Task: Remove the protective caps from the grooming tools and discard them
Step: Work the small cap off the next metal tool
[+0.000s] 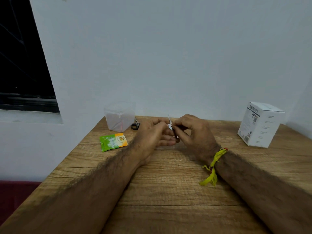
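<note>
Here: grooming tool (172,128) pinched between both hands – left hand (154,134), right hand (192,132)

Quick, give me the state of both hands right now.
Left hand: closed, pinching the white cap on the tool.
Right hand: closed, holding the small grooming tool.

A wooden bench (168,191) with a pale grain stands against a light wall (168,56). At its far right sits a white cardboard box (260,124) printed with dark text and codes. On the left lies a flat green-and-orange sachet (114,142) — one end torn. A dark window (22,65) fills the far left, with a white sill (30,117) below it.
</note>
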Motion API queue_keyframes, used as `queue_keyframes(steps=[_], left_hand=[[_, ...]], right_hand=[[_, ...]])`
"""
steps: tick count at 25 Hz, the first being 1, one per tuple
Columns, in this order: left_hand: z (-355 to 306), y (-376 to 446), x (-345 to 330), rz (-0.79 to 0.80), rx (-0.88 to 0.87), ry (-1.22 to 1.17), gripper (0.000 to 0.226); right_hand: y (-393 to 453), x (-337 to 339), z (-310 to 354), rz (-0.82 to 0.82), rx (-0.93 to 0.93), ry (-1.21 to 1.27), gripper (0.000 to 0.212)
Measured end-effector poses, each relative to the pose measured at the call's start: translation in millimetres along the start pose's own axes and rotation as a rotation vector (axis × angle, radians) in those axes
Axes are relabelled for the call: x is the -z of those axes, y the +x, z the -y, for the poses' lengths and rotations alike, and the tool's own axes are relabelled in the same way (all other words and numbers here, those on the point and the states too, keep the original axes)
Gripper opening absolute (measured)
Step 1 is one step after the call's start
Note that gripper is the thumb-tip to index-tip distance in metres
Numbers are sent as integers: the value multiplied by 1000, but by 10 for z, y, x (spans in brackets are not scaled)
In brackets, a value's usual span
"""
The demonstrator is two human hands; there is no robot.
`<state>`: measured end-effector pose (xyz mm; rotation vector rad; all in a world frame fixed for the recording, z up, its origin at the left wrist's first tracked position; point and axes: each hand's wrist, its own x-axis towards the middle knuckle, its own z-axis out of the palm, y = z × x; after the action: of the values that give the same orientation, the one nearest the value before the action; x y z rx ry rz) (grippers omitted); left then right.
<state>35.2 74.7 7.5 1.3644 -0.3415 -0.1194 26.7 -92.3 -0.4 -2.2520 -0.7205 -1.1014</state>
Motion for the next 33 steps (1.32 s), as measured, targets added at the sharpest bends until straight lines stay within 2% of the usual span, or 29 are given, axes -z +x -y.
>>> queue_keyframes(steps=[3,8,16,25,33], left_hand=[[10,21,2,-53,8,11,25],[31,50,48,-101,-25,75,20],[61,84,70,-146,-65,95,17],[113,155,105,-242,-129,164,14],[99,158,95,-269,-132,134,15]], right_hand=[[-3,6,32,63,40,43,9],[5,-7,34,111,76,30,10],[-33,1,62,88,31,44,15],[-27,3,110,129,61,37,20],[-39,6,118,156,79,-10,10]])
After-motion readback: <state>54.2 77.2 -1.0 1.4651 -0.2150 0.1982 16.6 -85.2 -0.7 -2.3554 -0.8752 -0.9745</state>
